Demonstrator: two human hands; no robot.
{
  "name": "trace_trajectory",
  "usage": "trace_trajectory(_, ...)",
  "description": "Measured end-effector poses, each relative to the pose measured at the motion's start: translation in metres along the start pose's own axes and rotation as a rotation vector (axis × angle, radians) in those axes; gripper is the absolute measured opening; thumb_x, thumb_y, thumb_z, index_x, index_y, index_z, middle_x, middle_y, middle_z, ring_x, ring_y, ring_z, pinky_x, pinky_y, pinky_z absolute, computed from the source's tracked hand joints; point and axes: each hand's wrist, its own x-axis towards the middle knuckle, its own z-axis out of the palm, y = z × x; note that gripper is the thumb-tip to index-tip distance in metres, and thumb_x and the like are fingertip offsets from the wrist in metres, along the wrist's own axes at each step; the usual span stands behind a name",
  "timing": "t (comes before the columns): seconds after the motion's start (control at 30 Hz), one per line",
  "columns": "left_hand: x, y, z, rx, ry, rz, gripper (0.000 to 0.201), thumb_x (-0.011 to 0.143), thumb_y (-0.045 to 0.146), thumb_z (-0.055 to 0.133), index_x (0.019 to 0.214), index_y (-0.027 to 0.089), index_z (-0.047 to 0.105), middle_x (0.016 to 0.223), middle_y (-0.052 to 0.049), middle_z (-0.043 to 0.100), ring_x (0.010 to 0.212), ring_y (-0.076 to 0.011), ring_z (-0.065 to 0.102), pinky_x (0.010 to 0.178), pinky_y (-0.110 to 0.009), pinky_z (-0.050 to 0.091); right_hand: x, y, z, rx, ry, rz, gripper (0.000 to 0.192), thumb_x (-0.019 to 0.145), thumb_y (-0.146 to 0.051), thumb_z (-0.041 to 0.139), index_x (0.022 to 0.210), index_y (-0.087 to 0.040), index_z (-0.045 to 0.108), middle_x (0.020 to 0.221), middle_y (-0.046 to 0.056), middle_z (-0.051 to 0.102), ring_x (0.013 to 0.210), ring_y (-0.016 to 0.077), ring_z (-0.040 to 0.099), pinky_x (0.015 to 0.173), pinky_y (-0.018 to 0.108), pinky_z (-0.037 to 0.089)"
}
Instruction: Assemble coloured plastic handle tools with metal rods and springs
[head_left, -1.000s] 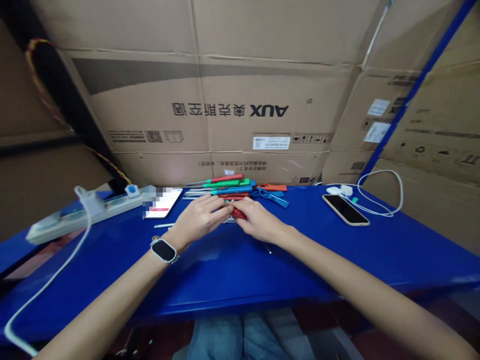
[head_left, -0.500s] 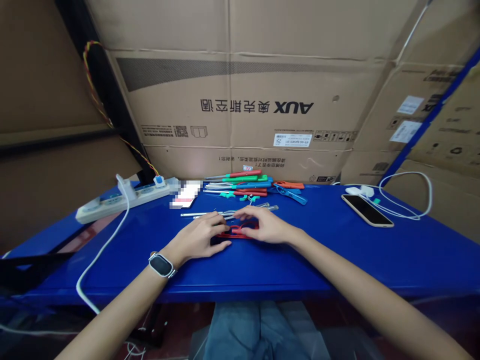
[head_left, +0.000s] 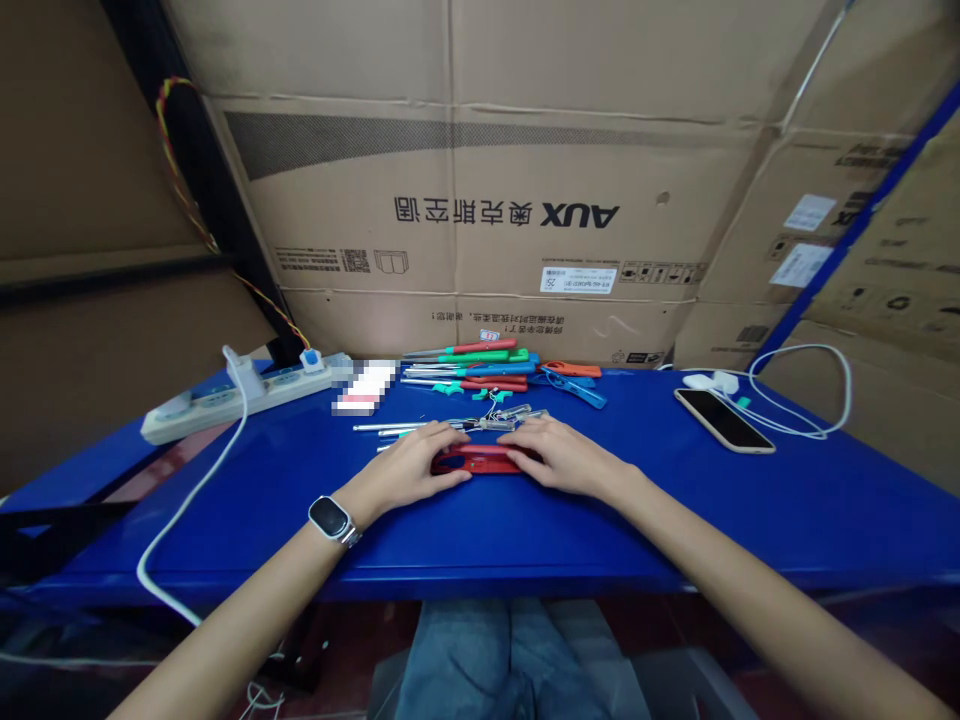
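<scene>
A long red plastic casing [head_left: 487, 462] with openings along it lies near the middle of the blue table, between both hands. My left hand [head_left: 421, 462] has its fingers and thumb closed round the casing's left end. At the other end, my right hand [head_left: 559, 455] grips it between thumb and fingers. Just beyond the hands lie several thin metal-shafted tools with clear handles [head_left: 499, 424], partly hidden by the fingers. Behind them is a stack of tools with red, green and blue handles [head_left: 495, 370], with small teal pieces [head_left: 450, 389] close by.
On the left, a white power strip [head_left: 247, 397] has a plug and cable trailing off the table's front edge. A phone [head_left: 724, 420] and a white charging cable [head_left: 817, 437] lie at right. Orange and blue plastic parts [head_left: 574, 385] are beside the tools. Cardboard [head_left: 487, 150] walls the back.
The red casing has turned to show more of its length. My right hand has shifted slightly right to its end; my left hand stays at the other. The view has moved slightly.
</scene>
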Motion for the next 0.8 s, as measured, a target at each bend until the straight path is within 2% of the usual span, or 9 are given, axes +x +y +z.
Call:
trace_trajectory(0.13,-0.008,0.0,0.001,-0.038,0.039,-0.031,0.051,0.086,0.05,0.068,0.126,0.021,0.057,0.112,-0.008,0.065,0.102,-0.0249,0.063,0.09,-0.038,0.052,0.002,0.009,0.007,0.122,0.104,0.069,0.035,0.098,-0.016,0.043,0.124,-0.021,0.066,0.119,0.008,0.072,0.108,0.0227,0.066,0.094,0.038,0.048)
trace_trajectory(0.3,-0.005,0.005,-0.003,-0.027,0.105,-0.029,0.04,0.098,0.047,0.05,0.13,0.023,0.055,0.117,-0.009,0.064,0.108,-0.025,0.061,0.099,-0.042,0.047,0.017,0.011,0.014,0.231,0.128,0.093,0.033,0.097,-0.012,0.044,0.119,-0.021,0.067,0.117,0.006,0.072,0.106,0.0209,0.068,0.091,0.034,0.05)
trace_trajectory(0.4,-0.002,0.005,-0.004,-0.036,0.136,-0.014,0.038,0.098,0.045,0.051,0.128,0.023,0.057,0.115,-0.008,0.065,0.108,-0.0243,0.061,0.101,-0.042,0.046,0.028,0.003,0.019,0.246,0.178,0.078,0.028,0.096,-0.012,0.046,0.112,-0.02,0.068,0.111,0.007,0.073,0.103,0.0199,0.067,0.09,0.033,0.049)
trace_trajectory(0.53,-0.003,0.005,-0.004,0.001,0.085,-0.037,0.042,0.095,0.05,0.054,0.128,0.024,0.058,0.117,-0.009,0.061,0.11,-0.0256,0.06,0.099,-0.043,0.047,0.037,-0.011,0.028,0.323,0.272,0.066,0.023,0.097,-0.014,0.046,0.104,-0.018,0.067,0.103,0.008,0.07,0.097,0.0187,0.065,0.089,0.033,0.049)
trace_trajectory(0.63,-0.005,0.004,-0.008,0.006,0.061,-0.042,0.043,0.097,0.052,0.05,0.128,0.023,0.056,0.118,-0.009,0.058,0.107,-0.0246,0.061,0.094,-0.04,0.051,0.033,-0.019,0.029,0.34,0.344,0.095,0.019,0.095,-0.016,0.048,0.107,-0.018,0.063,0.106,0.009,0.065,0.1,0.0195,0.062,0.091,0.035,0.048)
trace_trajectory(0.73,-0.01,-0.003,-0.018,-0.006,0.154,-0.043,0.038,0.1,0.049,0.045,0.123,0.022,0.056,0.111,-0.007,0.059,0.1,-0.0223,0.063,0.09,-0.037,0.052,0.02,-0.023,0.023,0.227,0.504,0.195,0.017,0.092,-0.023,0.054,0.108,-0.019,0.057,0.111,0.011,0.058,0.104,0.0229,0.057,0.092,0.039,0.046)
trace_trajectory(0.8,-0.015,-0.008,-0.025,-0.005,0.234,-0.057,0.036,0.1,0.047,0.044,0.125,0.022,0.055,0.112,-0.007,0.06,0.103,-0.0228,0.062,0.09,-0.036,0.052,0.011,-0.026,0.02,0.15,0.466,0.246,0.015,0.088,-0.03,0.06,0.098,-0.019,0.056,0.104,0.009,0.059,0.099,0.0243,0.057,0.089,0.041,0.045)
